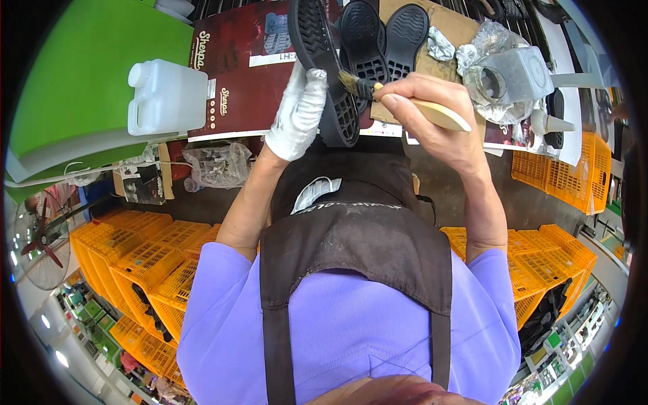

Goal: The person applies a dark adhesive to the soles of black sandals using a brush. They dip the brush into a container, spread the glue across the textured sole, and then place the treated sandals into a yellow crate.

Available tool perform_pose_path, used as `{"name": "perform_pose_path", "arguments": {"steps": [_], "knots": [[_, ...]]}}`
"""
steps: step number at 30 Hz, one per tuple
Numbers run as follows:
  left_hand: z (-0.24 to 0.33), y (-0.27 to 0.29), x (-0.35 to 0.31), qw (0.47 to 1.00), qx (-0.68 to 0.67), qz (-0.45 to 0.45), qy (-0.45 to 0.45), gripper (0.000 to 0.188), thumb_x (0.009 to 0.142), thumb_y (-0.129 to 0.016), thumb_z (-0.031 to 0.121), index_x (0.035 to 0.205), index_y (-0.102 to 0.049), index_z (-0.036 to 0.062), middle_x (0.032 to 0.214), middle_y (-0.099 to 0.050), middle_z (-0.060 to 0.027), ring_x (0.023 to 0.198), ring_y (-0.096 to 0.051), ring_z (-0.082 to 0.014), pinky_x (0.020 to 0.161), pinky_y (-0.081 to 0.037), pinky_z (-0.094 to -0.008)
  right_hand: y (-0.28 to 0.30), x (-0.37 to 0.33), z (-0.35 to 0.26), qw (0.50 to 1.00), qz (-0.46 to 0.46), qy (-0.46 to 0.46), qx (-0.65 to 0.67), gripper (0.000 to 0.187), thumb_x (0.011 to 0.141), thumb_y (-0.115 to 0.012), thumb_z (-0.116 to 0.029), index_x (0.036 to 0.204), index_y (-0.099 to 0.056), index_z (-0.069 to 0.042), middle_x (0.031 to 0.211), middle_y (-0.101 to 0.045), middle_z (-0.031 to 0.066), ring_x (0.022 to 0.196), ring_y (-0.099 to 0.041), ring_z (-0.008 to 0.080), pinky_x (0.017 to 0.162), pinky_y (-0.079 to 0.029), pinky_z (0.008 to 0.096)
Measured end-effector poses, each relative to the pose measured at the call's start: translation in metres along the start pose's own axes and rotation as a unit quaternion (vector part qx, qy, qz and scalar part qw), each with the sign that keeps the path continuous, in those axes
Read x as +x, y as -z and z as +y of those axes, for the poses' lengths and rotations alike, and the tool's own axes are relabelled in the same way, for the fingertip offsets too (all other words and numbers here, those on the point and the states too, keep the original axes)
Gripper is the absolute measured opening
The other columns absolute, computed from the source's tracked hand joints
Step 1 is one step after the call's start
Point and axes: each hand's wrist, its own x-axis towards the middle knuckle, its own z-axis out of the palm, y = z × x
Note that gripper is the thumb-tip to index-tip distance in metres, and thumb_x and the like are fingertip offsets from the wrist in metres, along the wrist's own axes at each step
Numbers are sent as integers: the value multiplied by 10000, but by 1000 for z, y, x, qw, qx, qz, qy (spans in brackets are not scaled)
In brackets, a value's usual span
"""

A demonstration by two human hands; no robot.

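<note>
My left hand point(298, 111), in a white glove, grips a black shoe sole point(329, 81) by its side and holds it up at a tilt over the table's near edge. In my bare right hand point(432, 111) is a paintbrush point(445, 116) with a pale wooden handle. Its bristles touch or nearly touch the edge of the held sole. More black soles point(407, 30) lie on cardboard just beyond, one with its tread and grid heel facing up. To their right sits a clear plastic container point(516, 77) with an open round mouth.
A white plastic jug point(169, 98) stands at the left on dark red printed cardboard point(236, 74). Crumpled wrap point(442, 46) and a nozzle bottle point(550, 123) are at the right. Orange crates point(152, 256) stack behind me on both sides; a fan point(44, 243) stands far left.
</note>
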Motion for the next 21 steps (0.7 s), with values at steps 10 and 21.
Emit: {"name": "perform_pose_path", "arguments": {"steps": [10,21], "knots": [[10,11,8,999,12,2,-48,482,867,-610,334,1224,-463,47,1060,-601,-98,971,-571,-154,839,-488,-320,14,-2,-3,997,-64,-41,-16,107,817,-648,-102,833,-675,0,733,-667,105,659,-658,199,598,-504,287],[16,12,-3,906,350,-76,-228,712,695,-803,234,1283,-459,28,1233,-549,-91,1116,-530,-220,992,-408,-358,17,-2,7,998,-21,-37,-48,125,815,-659,-131,800,-677,-8,670,-649,96,604,-647,197,563,-498,283]]}}
